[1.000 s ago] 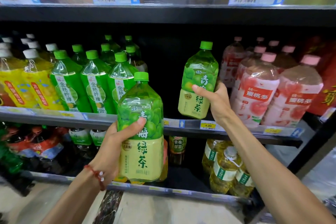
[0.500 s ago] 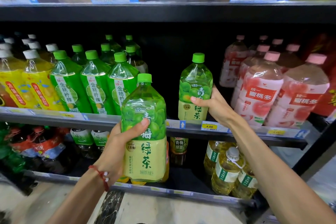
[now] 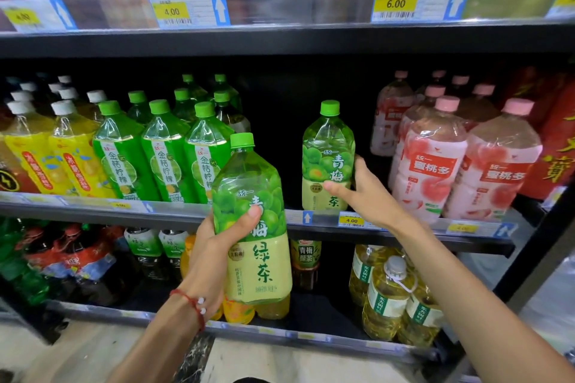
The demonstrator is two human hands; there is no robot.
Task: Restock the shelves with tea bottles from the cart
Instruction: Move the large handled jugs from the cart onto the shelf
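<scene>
Shelved bottle (image 3: 328, 146) label partly behind right hand (image 3: 368, 196)

We note glossy clear plastic on held tea bottle (image 3: 249, 186) and shelved tea bottle (image 3: 328, 146); shelf (image 3: 280, 40) matt dark metal; along its front edge glossy plastic strip (image 3: 280, 5), paper price tag (image 3: 395, 3).

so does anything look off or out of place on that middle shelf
Nothing stands out. The shelved plum tea bottle stands upright in its gap, right hand round it; the held bottle in the left hand looks intact. No spills.
</scene>
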